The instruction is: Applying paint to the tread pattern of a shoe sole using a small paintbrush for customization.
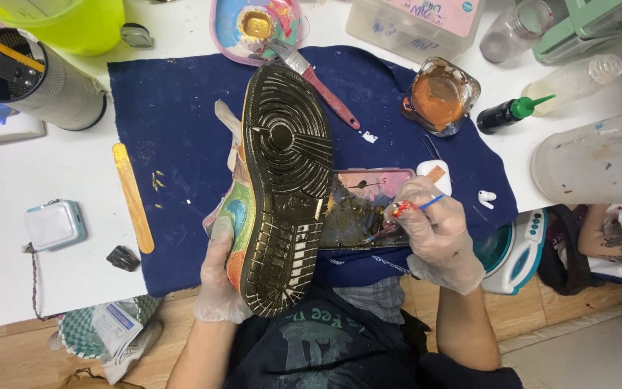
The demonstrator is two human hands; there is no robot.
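Head view: my left grip (pixel 219 277) is clamped on the upturned sneaker (pixel 282 187) over the blue cloth (pixel 174 122); my right grip (pixel 437 230) pinches a thin paintbrush (pixel 404 216) just right of its sole, above the bench (pixel 73 173).

The person is wearing thin, clear disposable gloves on both hands: the left hand (pixel 219 277) at seven o'clock and the right hand (pixel 437 234) at four o'clock, each glove wrinkling and ending loosely at the wrist. The forearms are showing bare. A dark shirt with a pale printed graphic is covering the torso at six o'clock.
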